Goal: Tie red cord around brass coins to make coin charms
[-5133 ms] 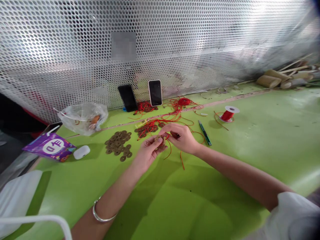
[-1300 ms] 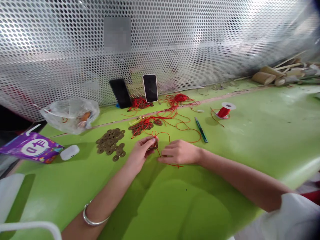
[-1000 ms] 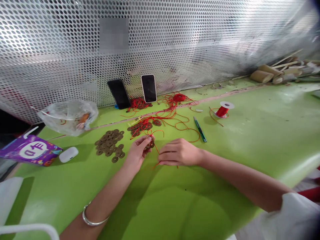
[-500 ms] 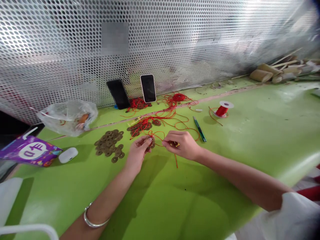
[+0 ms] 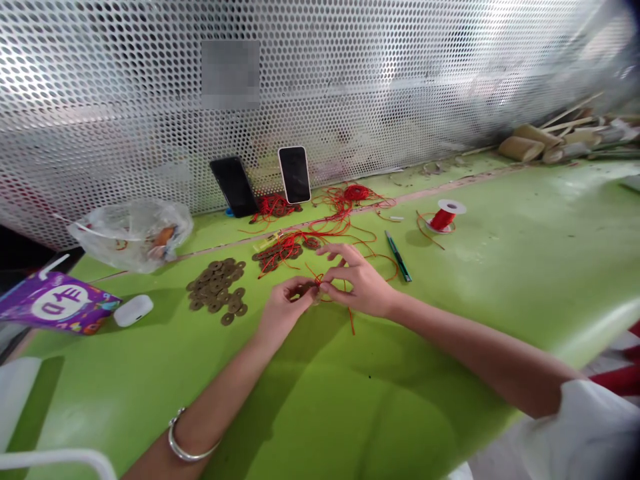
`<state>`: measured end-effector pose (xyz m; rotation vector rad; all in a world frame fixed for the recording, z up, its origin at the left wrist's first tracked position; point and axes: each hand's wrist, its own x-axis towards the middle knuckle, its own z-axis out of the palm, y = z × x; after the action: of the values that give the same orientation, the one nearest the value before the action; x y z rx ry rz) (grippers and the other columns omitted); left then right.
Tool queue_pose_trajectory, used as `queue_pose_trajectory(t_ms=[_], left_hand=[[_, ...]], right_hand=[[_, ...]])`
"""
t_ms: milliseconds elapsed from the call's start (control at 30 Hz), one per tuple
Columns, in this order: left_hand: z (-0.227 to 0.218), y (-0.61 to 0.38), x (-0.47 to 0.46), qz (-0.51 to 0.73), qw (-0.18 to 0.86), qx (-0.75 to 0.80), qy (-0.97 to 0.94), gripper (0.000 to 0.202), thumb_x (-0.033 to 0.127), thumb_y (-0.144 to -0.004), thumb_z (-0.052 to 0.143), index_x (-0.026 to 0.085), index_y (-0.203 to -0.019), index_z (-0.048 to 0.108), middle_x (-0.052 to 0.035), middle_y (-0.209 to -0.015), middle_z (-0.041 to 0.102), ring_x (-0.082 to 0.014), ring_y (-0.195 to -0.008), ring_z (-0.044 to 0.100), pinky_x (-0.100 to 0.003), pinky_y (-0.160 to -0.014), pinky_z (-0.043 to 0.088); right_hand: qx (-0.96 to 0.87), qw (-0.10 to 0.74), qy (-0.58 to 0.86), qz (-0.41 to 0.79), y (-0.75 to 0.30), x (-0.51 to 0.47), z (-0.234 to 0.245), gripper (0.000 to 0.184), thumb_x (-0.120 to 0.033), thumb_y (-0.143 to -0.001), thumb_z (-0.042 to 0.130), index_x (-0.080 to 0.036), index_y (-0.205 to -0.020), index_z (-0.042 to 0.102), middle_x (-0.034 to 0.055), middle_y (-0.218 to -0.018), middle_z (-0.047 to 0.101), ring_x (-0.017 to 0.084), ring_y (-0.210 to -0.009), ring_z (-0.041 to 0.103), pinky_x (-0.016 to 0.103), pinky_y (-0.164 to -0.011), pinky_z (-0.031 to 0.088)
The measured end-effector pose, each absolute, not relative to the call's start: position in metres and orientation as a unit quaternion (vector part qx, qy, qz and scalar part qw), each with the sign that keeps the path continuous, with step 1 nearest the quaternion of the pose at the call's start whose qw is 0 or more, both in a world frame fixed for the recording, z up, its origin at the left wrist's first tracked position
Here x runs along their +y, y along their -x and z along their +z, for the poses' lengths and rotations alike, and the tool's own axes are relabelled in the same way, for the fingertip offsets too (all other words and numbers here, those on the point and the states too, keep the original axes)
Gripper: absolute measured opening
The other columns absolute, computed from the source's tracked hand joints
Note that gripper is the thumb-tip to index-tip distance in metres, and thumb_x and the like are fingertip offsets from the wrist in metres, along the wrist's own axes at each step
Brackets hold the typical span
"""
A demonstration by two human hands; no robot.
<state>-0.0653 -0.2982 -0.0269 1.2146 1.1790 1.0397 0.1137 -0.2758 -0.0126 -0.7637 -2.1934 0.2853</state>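
Note:
My left hand [image 5: 283, 308] pinches a small cluster of brown coins [image 5: 311, 291] strung on red cord, just above the green table [image 5: 450, 320]. My right hand [image 5: 356, 281] meets it from the right, thumb and forefinger pinched on the red cord [image 5: 350, 319], the other fingers raised. A loose end of that cord trails down onto the table below my right hand. A pile of loose brown coins [image 5: 216, 294] lies to the left of my hands. Behind them lie strung coins in a tangle of red cord [image 5: 283, 249].
Two phones [image 5: 294, 174] lean on the perforated metal wall. A red cord spool [image 5: 443, 217] and a green pen [image 5: 397, 255] lie to the right. A plastic bag [image 5: 133, 233], purple packet [image 5: 55, 303] and white earbud case [image 5: 132, 310] sit left. Bamboo pieces [image 5: 545, 143] lie far right.
My right hand left the table, lifted the cord and came in to my left hand, where it now pinches cord beside the coin cluster. My left hand kept hold of the coins.

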Motion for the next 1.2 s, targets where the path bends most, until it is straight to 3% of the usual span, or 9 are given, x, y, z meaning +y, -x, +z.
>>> queue_pose_trajectory(t_ms=[67, 200, 367, 500, 733, 933, 1200], left_hand=[[-0.026, 0.065, -0.298, 0.425, 0.552, 0.500, -0.514, 0.020, 0.029, -0.062, 0.076, 0.016, -0.073, 0.067, 0.0015, -0.059, 0.062, -0.0085, -0.052, 0.052, -0.018, -0.045, 0.036], [-0.024, 0.064, -0.299, 0.420, 0.556, 0.496, -0.517, 0.021, 0.028, -0.058, 0.078, 0.016, -0.072, 0.068, 0.0013, -0.062, 0.064, -0.0101, -0.054, 0.054, -0.020, -0.050, 0.040], [-0.024, 0.063, -0.300, 0.407, 0.559, 0.501, -0.520, 0.021, 0.029, -0.061, 0.075, 0.016, -0.076, 0.069, 0.0000, -0.064, 0.066, -0.0115, -0.057, 0.057, -0.021, -0.055, 0.043], [-0.025, 0.064, -0.299, 0.385, 0.552, 0.518, -0.528, 0.018, 0.027, -0.063, 0.073, 0.016, -0.076, 0.069, -0.0002, -0.061, 0.066, -0.0102, -0.053, 0.056, -0.019, -0.049, 0.040], [-0.026, 0.065, -0.302, 0.333, 0.526, 0.515, -0.589, 0.012, 0.025, -0.067, 0.069, 0.017, -0.076, 0.070, -0.0017, -0.066, 0.068, -0.0127, -0.059, 0.060, -0.021, -0.056, 0.045], [-0.032, 0.065, -0.305, 0.321, 0.486, 0.505, -0.637, 0.014, 0.029, -0.072, 0.065, 0.018, -0.079, 0.070, -0.0025, -0.068, 0.068, -0.0132, -0.059, 0.059, -0.021, -0.055, 0.044], [-0.029, 0.062, -0.308, 0.314, 0.474, 0.491, -0.660, 0.012, 0.028, -0.072, 0.064, 0.018, -0.076, 0.069, -0.0024, -0.069, 0.068, -0.0143, -0.062, 0.060, -0.021, -0.056, 0.044]], right_hand=[[-0.874, 0.378, 0.257, 0.164, -0.114, -0.275, -0.013, 0.015, -0.021, -0.085, 0.054, -0.016, -0.075, 0.064, 0.0114, -0.125, 0.051, 0.018, -0.099, 0.055, 0.036, -0.088, 0.048], [-0.879, 0.363, 0.214, 0.223, -0.113, -0.275, -0.015, 0.012, -0.018, -0.085, 0.053, -0.016, -0.076, 0.062, 0.0096, -0.107, 0.063, 0.015, -0.094, 0.061, 0.030, -0.086, 0.050], [-0.861, 0.392, 0.238, 0.219, -0.113, -0.275, -0.013, 0.010, -0.019, -0.086, 0.053, -0.017, -0.079, 0.060, 0.0070, -0.093, 0.067, 0.015, -0.087, 0.064, 0.027, -0.081, 0.052], [-0.833, 0.439, 0.266, 0.207, -0.121, -0.273, -0.004, 0.002, -0.018, -0.085, 0.054, -0.017, -0.086, 0.056, 0.0080, -0.096, 0.067, 0.016, -0.093, 0.064, 0.030, -0.084, 0.051], [-0.755, 0.564, 0.282, 0.178, -0.133, -0.266, 0.011, 0.012, -0.012, -0.084, 0.051, -0.019, -0.094, 0.051, 0.0081, -0.103, 0.065, 0.015, -0.101, 0.062, 0.031, -0.086, 0.054], [-0.801, 0.537, 0.260, 0.053, -0.138, -0.267, 0.021, 0.015, -0.012, -0.087, 0.051, -0.021, -0.091, 0.062, 0.0044, -0.092, 0.069, 0.015, -0.089, 0.065, 0.030, -0.083, 0.054], [-0.803, 0.525, 0.273, 0.071, -0.128, -0.261, 0.024, 0.019, -0.014, -0.089, 0.046, -0.020, -0.083, 0.062, 0.0040, -0.090, 0.068, 0.014, -0.089, 0.064, 0.029, -0.083, 0.052]])
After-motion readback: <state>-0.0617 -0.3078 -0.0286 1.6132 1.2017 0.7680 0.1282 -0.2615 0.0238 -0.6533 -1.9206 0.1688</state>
